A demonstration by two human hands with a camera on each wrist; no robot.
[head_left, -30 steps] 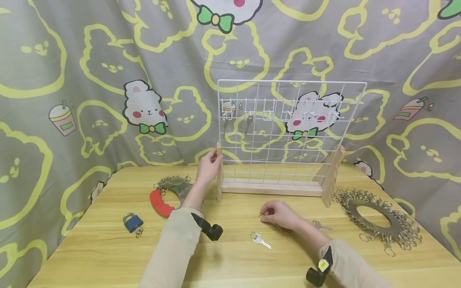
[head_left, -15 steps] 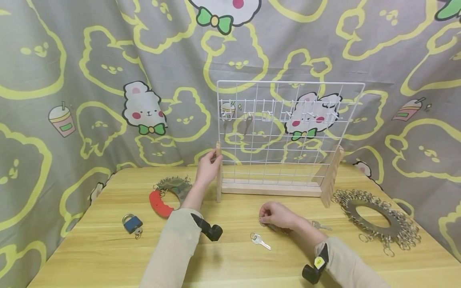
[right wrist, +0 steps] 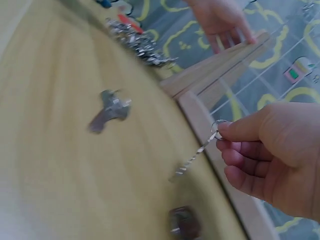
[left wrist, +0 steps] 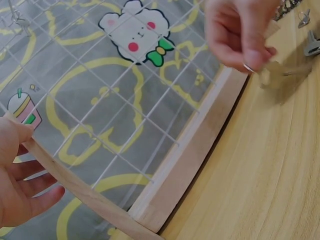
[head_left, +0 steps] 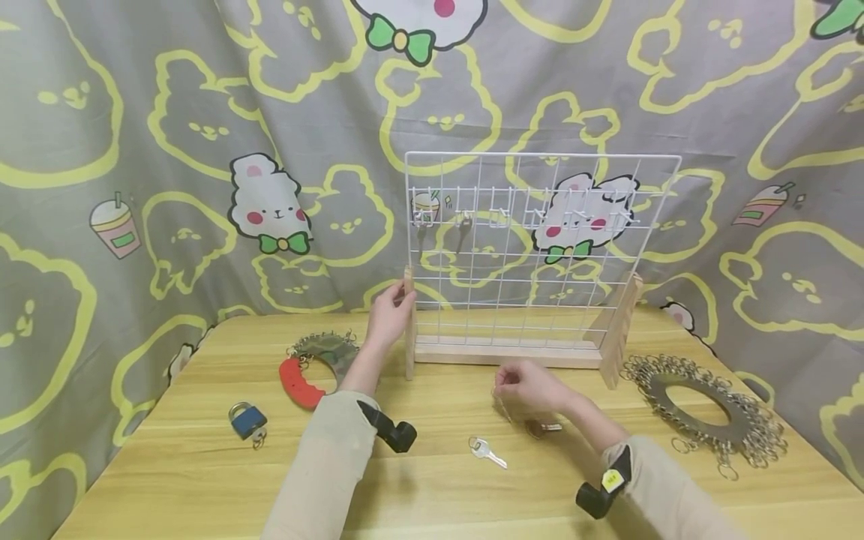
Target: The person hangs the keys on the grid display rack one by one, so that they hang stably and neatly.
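My left hand (head_left: pixel 390 315) holds the left wooden upright (head_left: pixel 409 345) of a white wire grid rack (head_left: pixel 506 306), thumb on the near side and fingers behind. My right hand (head_left: pixel 529 386) is raised just above the table, in front of the rack's wooden base (head_left: pixel 506 352). Between thumb and forefinger it pinches a small metal ring (right wrist: pixel 215 131), from which a key (right wrist: pixel 192 161) dangles. Along the rack's upper part sit several white hooks (head_left: pixel 499 217); keys (head_left: pixel 463 236) hang on the two at the left. A silver key (head_left: pixel 487 452) lies on the table nearer me.
Blue padlock (head_left: pixel 248 420) with a key in it lies at left, near a camouflage ring (head_left: pixel 346 349) with a red grip (head_left: pixel 301 384). At right lies a flat grey ring (head_left: pixel 740 433) edged with many small rings. A small brown-and-silver thing (right wrist: pixel 184 223), blurred, lies below my right hand.
My right hand has risen from the tabletop and moved slightly toward the rack, carrying the key by its ring. The left hand keeps its hold on the upright.
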